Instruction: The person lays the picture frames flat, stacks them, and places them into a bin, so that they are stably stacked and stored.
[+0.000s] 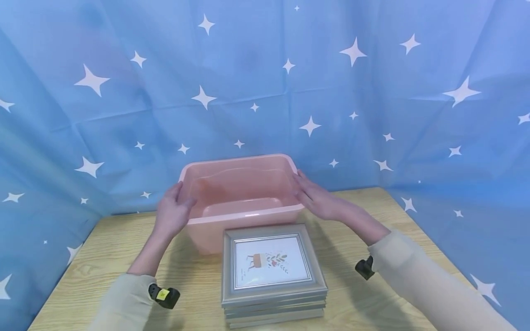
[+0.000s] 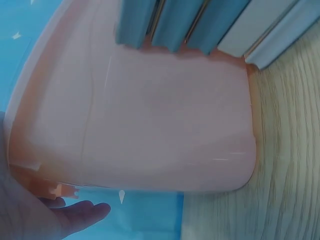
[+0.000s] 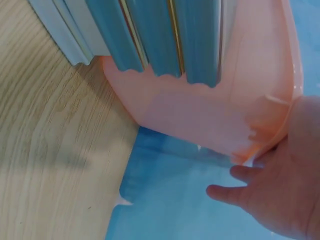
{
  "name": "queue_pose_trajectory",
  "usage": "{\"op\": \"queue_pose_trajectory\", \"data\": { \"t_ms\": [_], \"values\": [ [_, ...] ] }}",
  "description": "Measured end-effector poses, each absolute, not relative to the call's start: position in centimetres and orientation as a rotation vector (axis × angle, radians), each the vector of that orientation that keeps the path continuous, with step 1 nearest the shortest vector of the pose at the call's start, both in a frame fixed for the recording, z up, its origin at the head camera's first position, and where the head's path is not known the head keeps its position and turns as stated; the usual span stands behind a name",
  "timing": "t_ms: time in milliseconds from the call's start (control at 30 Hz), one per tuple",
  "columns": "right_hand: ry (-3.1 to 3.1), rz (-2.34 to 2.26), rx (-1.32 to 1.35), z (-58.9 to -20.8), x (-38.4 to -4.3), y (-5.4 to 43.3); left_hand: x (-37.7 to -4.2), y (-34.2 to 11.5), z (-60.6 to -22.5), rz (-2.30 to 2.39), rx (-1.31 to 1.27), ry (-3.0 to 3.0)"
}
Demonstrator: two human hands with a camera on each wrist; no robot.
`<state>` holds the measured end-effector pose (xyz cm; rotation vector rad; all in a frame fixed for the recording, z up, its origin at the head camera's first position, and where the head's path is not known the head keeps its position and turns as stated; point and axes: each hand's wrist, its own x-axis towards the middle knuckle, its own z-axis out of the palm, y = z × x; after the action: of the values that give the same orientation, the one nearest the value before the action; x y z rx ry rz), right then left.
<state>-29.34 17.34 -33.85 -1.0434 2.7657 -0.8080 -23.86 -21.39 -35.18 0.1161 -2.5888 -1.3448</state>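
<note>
A pink plastic bin (image 1: 248,216) stands upright behind a stack of several picture frames (image 1: 271,262). My left hand (image 1: 171,211) grips the bin's left rim, its thumb over the inner side and its fingers outside. On the opposite end, my right hand (image 1: 316,197) holds the right rim; in the right wrist view some of its fingers (image 3: 227,195) stretch out below the rim. Both thumbs are out of sight in the wrist views. The top frame is silver-grey around a white print of a plant and an orange-brown shape. Inside the bin I see only its pink walls and floor.
Everything stands on a light wood-grain table (image 1: 103,257). A blue curtain (image 1: 248,69) with white stars hangs close behind the bin and along both sides. The frame stack sits right against the bin's front, near the table's near side.
</note>
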Motion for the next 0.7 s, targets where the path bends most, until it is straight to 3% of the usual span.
{"op": "queue_pose_trajectory", "data": {
  "t_ms": [700],
  "values": [
    [2.792, -1.046, -0.922, -35.1, -29.5, 21.0, -24.7, -17.6, -35.1, -1.320, 0.112, -2.630]
  ]
}}
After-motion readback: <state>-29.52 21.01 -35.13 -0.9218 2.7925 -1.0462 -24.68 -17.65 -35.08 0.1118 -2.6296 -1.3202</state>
